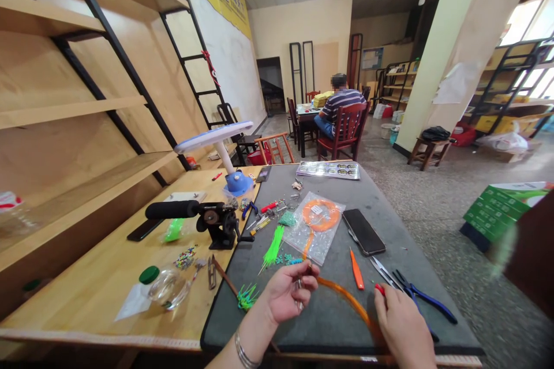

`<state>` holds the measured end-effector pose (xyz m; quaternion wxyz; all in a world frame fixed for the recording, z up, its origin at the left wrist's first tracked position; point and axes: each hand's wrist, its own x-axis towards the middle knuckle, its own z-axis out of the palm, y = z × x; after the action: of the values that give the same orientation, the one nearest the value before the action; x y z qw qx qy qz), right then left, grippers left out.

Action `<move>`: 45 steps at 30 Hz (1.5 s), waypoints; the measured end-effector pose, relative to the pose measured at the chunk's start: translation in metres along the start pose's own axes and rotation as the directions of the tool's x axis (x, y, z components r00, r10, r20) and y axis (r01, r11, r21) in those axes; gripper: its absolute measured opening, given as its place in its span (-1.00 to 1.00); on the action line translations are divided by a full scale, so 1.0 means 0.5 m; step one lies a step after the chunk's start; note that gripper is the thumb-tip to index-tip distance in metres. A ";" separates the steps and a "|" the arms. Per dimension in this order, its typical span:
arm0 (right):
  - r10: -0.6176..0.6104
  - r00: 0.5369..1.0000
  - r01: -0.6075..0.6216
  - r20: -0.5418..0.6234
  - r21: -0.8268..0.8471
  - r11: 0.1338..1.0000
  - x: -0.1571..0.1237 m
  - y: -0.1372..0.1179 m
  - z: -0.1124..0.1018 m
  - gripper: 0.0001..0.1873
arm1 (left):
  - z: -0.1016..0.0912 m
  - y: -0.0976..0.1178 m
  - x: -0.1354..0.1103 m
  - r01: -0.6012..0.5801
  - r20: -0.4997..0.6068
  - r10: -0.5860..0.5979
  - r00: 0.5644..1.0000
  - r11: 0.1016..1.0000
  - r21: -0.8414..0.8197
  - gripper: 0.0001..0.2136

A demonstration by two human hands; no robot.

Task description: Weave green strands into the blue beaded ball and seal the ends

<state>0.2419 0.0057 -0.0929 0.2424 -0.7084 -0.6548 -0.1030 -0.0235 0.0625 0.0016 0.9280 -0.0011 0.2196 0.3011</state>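
Note:
My left hand (291, 293) is closed in a pinch on an orange skirt strand (341, 289), beside a small dark piece at the fingertips. Something silvery shows between its curled fingers; I cannot tell what. The strand bends down towards my right hand (402, 323), which is closed with a small red piece (380, 289) at its fingertips. More orange strand lies coiled in a clear plastic bag (331, 245) beyond my left hand. An orange-handled tool (357, 270) lies between the hands. Scissors (381, 270) and blue-handled pliers (426, 297) lie by my right hand.
A phone (363, 232) lies on the grey mat. Green strands (273, 248) and small beads are left of the bag. A black vise (219, 225), a lidded jar (167, 288) and a blue-based lamp (238, 183) stand left. Another person (341, 101) sits at a far table.

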 end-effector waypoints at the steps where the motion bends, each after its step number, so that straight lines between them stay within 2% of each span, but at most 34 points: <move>1: -0.017 1.000 0.016 -0.013 -0.068 0.998 -0.005 0.007 0.006 -0.63 | 0.000 -0.001 -0.001 -0.001 -0.006 0.002 1.000 1.000 0.006 -0.93; 5: -0.040 0.998 0.030 -0.041 -0.214 0.976 -0.013 0.019 0.013 -0.70 | -0.002 -0.004 -0.001 0.004 -0.012 -0.004 1.000 1.000 0.025 -0.93; 9: -0.057 0.993 0.037 -0.107 -0.182 0.983 -0.011 0.018 0.006 -0.71 | -0.011 -0.005 0.000 0.011 0.006 -0.011 1.000 1.000 0.007 -0.94; 14: -0.133 0.976 0.133 -0.174 -0.011 0.991 -0.014 0.000 -0.025 -0.72 | -0.021 -0.012 -0.005 -0.026 -0.010 0.027 1.000 0.998 0.064 -0.91; 18: -0.218 0.960 0.253 -0.177 0.211 0.944 -0.039 -0.030 -0.050 -0.78 | -0.026 -0.026 -0.025 -0.167 -0.084 0.189 0.978 0.962 0.215 -0.86; 21: -0.270 0.954 0.298 -0.129 0.330 0.896 -0.067 -0.055 -0.059 -0.81 | -0.032 -0.036 -0.044 -0.218 -0.112 0.266 0.957 0.921 0.324 -0.78; 30: -0.453 0.890 0.429 -0.053 0.436 0.791 -0.103 -0.095 -0.077 -0.80 | -0.069 -0.065 -0.086 -0.232 -0.148 0.361 0.921 0.812 0.536 -0.68; 37: -0.370 0.923 0.292 0.109 0.429 0.855 -0.123 -0.125 -0.103 -0.84 | -0.091 -0.093 -0.098 -0.203 -0.157 0.386 0.909 0.739 0.642 -0.74; 45: -0.322 0.935 0.250 0.146 0.371 0.895 -0.124 -0.187 -0.079 -0.81 | -0.078 -0.106 -0.108 -0.212 -0.169 0.404 0.899 0.739 0.639 -0.73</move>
<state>0.1496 -0.0654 -0.0681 0.2768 -0.5569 -0.7814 0.0522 -0.0489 -0.0163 -0.0183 0.7711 0.2874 0.4379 0.3620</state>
